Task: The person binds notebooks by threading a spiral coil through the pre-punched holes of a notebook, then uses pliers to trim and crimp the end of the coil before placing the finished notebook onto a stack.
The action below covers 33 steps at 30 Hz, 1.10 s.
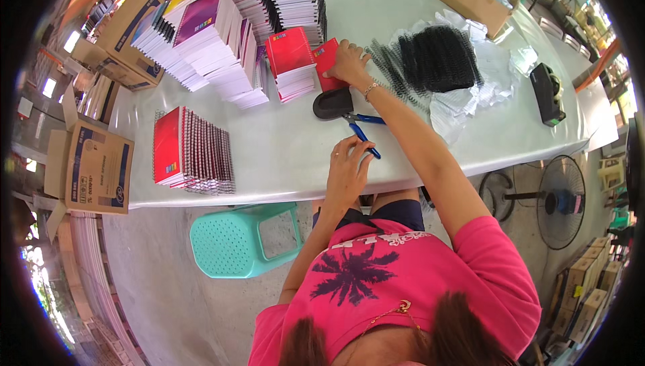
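Note:
My right hand (351, 65) reaches across the table with its thumb and fingers spread over a small red notebook (328, 64), gripping it. Close to my body, my left hand (348, 164) has its fingers bent around one blue handle of a pair of pliers (363, 139). Just beyond the pliers' jaws lies a black piece with a rounded end (330, 104). A short stack of red notebooks (290, 57) stands left of the one under my right hand. To the right is a pile of black spiral binding coils (440, 60) on crumpled white paper (463, 107).
A spiral-bound red notebook stack (195, 151) stands near the table's front left. Taller notebook stacks (208, 37) fill the back left, beside cardboard boxes (101, 164). A black tape dispenser (547, 94) sits at right. Below are a green stool (232, 242) and a fan (561, 201).

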Available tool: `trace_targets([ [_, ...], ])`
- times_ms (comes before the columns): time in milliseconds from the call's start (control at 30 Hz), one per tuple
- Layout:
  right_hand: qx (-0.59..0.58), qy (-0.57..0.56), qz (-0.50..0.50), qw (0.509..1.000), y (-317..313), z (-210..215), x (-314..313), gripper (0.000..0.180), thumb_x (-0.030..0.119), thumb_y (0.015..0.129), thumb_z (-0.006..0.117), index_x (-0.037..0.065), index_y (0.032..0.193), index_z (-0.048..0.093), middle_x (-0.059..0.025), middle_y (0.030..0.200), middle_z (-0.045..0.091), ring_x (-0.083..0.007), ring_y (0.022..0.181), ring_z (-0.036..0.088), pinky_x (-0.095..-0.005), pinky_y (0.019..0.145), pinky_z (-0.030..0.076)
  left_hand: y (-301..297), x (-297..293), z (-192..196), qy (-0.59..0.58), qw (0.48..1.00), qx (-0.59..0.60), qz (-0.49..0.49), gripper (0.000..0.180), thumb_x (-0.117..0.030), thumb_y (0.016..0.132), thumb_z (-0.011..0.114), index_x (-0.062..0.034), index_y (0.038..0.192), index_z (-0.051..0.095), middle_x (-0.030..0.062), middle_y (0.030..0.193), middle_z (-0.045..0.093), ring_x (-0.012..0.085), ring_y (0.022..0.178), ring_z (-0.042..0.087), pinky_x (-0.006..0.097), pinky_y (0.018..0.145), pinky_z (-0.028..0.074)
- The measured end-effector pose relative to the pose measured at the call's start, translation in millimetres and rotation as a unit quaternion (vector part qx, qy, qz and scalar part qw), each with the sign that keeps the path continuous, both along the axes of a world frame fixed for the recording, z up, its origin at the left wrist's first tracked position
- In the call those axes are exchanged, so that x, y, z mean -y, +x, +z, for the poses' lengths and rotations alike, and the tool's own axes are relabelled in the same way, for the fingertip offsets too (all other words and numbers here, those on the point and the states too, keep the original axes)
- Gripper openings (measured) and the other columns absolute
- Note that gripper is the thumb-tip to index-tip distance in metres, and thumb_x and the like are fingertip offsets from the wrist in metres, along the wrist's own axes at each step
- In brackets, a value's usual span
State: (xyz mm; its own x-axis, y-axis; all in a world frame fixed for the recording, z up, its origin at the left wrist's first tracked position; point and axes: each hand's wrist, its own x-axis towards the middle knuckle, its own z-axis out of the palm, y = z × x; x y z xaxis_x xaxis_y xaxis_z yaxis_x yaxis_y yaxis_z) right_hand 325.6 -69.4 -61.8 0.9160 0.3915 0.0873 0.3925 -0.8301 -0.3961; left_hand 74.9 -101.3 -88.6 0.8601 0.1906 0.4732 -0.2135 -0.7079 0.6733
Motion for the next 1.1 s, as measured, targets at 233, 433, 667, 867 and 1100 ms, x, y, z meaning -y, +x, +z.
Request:
trace_targets([
  [233,-0.028,0.258,0.065,0.964,-17.2,41.7,59.8,0.078,0.019,0.070,0.083,0.013,0.131,0.034,-0.0182,0.094,0.070,-0.0390,0.097,0.067,-0.0618,0.098,0.034,-2.8,-15.6,14.9,-0.121,0.992,0.029,0.013,0.023,-0.005,0.083,0.068,-0.0048,0.106,0.067,0.0143,0.110,0.062,0.0321,0.110,0.056,0.041,0.098,0.043],
  [433,-0.229,0.207,0.238,0.921,-116.2,114.1,124.1,0.073,0.009,0.072,0.077,0.010,0.135,0.041,-0.0185,0.101,0.070,-0.0338,0.093,0.068,-0.0509,0.098,0.039,-11.6,-26.6,79.0,-0.077,0.976,0.137,0.150,0.051,-0.005,0.084,0.070,-0.0052,0.133,0.054,0.0161,0.130,0.049,0.0327,0.123,0.048,0.042,0.102,0.041],
  [667,0.044,0.118,0.336,0.933,-175.3,31.0,131.2,0.064,0.012,0.077,0.075,0.015,0.136,0.049,-0.0098,0.099,0.065,-0.0303,0.097,0.063,-0.0493,0.103,0.034,-23.4,-51.0,66.3,-0.035,0.992,-0.120,0.024,0.049,0.002,0.090,0.057,-0.0147,0.135,0.053,0.0168,0.130,0.039,0.0338,0.112,0.051,0.044,0.098,0.044],
  [867,-0.111,0.288,0.260,0.915,-181.2,32.6,148.2,0.055,0.004,0.078,0.073,0.012,0.130,0.055,-0.0110,0.102,0.063,-0.0285,0.102,0.061,-0.0425,0.102,0.039,-37.3,-59.7,56.1,-0.071,0.989,-0.129,0.027,0.030,0.002,0.093,0.054,-0.0062,0.121,0.055,0.0141,0.125,0.037,0.0317,0.110,0.053,0.043,0.095,0.047],
  [1100,-0.190,0.490,0.142,0.839,-198.5,-16.9,141.4,0.039,-0.005,0.090,0.053,0.000,0.127,0.043,-0.0166,0.116,0.055,-0.0249,0.111,0.057,-0.0358,0.096,0.043,-28.1,-39.1,53.0,-0.049,0.994,-0.073,0.064,0.030,-0.001,0.093,0.056,-0.0092,0.122,0.056,0.0161,0.136,0.034,0.0362,0.129,0.041,0.048,0.105,0.037],
])
